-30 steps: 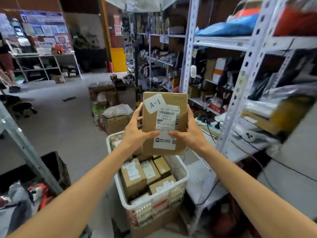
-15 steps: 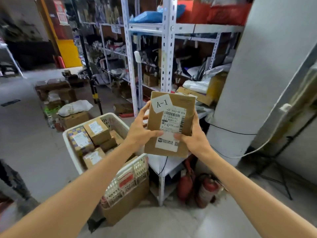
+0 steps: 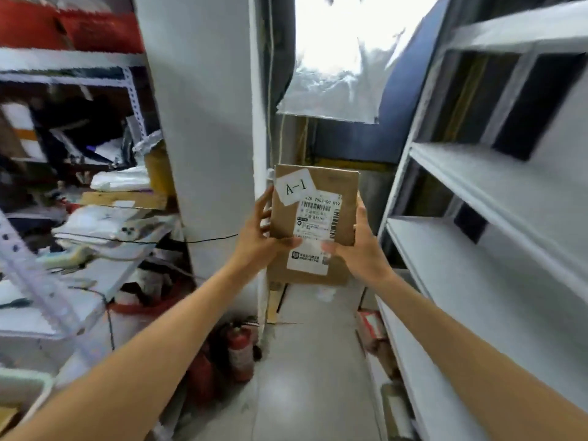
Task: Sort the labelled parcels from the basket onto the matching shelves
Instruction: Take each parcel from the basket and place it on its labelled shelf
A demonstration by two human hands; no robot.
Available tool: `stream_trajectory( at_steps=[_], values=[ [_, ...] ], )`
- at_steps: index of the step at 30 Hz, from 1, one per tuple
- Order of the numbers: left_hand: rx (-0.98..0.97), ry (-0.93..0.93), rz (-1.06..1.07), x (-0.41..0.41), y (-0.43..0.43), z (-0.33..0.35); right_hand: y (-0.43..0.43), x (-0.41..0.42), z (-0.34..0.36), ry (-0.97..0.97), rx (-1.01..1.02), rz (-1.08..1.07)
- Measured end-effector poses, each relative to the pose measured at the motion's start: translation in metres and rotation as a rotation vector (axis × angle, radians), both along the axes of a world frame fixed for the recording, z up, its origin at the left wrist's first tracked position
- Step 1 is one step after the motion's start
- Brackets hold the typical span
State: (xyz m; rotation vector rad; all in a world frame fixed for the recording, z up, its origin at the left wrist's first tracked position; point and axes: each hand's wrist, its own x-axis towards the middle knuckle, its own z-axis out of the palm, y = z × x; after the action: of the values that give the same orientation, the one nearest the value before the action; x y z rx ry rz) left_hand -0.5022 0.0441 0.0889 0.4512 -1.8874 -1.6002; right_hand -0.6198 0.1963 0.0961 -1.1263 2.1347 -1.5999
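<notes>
Cardboard parcel (image 3: 313,229), one, labelled A-1, being held upright at centre between two hands: left hand (image 3: 259,241) gripping left edge, right hand (image 3: 361,246) gripping right edge, thumbs pressing on shipping label (image 3: 315,232). White shelving (image 3: 496,198) standing at right, visible tiers bare. Cluttered rack (image 3: 79,218) at left holding blurred packages. Two red extinguishers (image 3: 238,351) standing on floor below.

A brown cardboard parcel (image 3: 331,198) is showing a white sticker (image 3: 296,187) lettered in black and a white label (image 3: 315,232) striped with black barcodes. Red fire extinguishers (image 3: 238,351) are standing below a white pillar (image 3: 206,106), beside white shelves (image 3: 496,198).
</notes>
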Motion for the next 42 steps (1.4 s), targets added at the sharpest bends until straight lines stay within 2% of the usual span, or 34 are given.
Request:
stream_trajectory(
  at_steps=[8,13,18,25,32,42],
  values=[
    [-0.024,0.013,-0.449,-0.115,0.083,0.021,0.117,-0.039,0.019,0.076,0.065,-0.494],
    [0.026,0.020,-0.723,-0.158,0.142,0.016,0.181,-0.030,0.015,0.056,0.067,-0.760],
    [0.085,-0.033,-0.946,-0.169,0.209,0.002,0.240,0.007,-0.003,0.057,0.049,-1.035],
    [0.107,-0.069,-1.268,-0.137,0.300,-0.024,0.305,0.088,-0.033,-0.030,-0.024,-1.353],
    [0.085,-0.060,-1.386,-0.114,0.345,-0.021,0.334,0.134,-0.033,-0.059,-0.046,-1.490],
    [0.065,0.053,-1.367,-0.125,0.354,0.025,0.343,0.128,0.015,0.066,-0.020,-1.483]
  ],
)
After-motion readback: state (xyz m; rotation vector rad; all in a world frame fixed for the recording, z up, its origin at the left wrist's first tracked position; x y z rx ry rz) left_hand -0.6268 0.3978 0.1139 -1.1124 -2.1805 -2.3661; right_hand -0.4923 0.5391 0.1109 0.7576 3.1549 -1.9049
